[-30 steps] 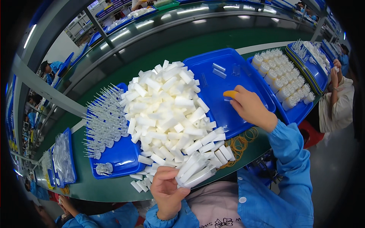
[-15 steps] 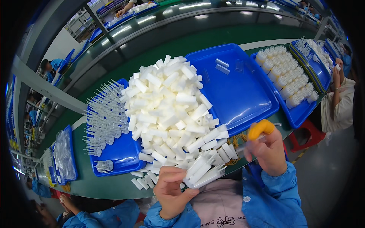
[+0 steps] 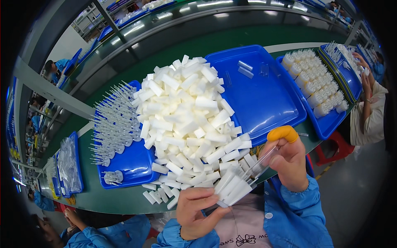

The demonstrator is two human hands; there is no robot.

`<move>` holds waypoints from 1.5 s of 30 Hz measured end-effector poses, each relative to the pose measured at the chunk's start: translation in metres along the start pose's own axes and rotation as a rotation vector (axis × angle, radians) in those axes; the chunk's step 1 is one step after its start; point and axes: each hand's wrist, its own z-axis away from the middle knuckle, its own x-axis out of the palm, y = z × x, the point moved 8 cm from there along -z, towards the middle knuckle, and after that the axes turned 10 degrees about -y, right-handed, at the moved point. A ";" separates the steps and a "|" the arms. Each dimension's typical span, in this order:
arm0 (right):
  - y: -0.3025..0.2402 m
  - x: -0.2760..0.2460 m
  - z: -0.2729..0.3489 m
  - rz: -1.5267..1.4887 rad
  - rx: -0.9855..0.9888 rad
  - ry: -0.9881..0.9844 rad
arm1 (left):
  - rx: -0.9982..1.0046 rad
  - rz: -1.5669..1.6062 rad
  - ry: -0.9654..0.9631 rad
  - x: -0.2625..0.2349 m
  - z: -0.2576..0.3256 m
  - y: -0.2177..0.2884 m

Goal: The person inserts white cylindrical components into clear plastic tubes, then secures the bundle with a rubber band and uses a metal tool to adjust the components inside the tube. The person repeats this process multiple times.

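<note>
L hand (image 3: 197, 211) clamped on bundle of white sticks (image 3: 232, 188) at 6 o'clock over the green worktop (image 3: 124, 198) edge, R hand (image 3: 289, 161), orange finger cot (image 3: 283, 133) on, pinching a clear tube (image 3: 261, 162) into bundle, w/ white stick heap (image 3: 186, 120) at 11 o'clock.

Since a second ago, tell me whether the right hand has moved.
Yes. The right hand has come back off the empty blue tray toward the body, near the white sticks held in the left hand.
</note>
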 end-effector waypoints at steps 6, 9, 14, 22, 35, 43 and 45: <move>-0.001 -0.007 0.001 0.060 -0.046 0.062 | -0.018 0.007 0.000 0.000 0.001 -0.002; -0.001 -0.011 0.002 0.044 -0.015 0.045 | -0.035 0.063 0.006 0.001 0.001 -0.003; -0.003 0.008 0.006 0.050 0.010 -0.030 | -0.033 0.089 -0.033 0.004 -0.001 -0.002; -0.012 0.013 0.010 0.134 -0.094 -0.027 | -0.158 0.032 -0.346 0.027 -0.007 -0.003; -0.014 0.013 0.006 0.290 0.009 -0.145 | -0.105 -0.071 -0.285 0.030 -0.008 0.006; -0.025 0.031 0.013 0.689 -0.100 -0.481 | -0.891 1.413 -0.707 0.099 0.030 -0.026; -0.030 0.041 0.019 0.727 -0.099 -0.521 | -0.936 1.507 -0.726 0.104 0.035 -0.026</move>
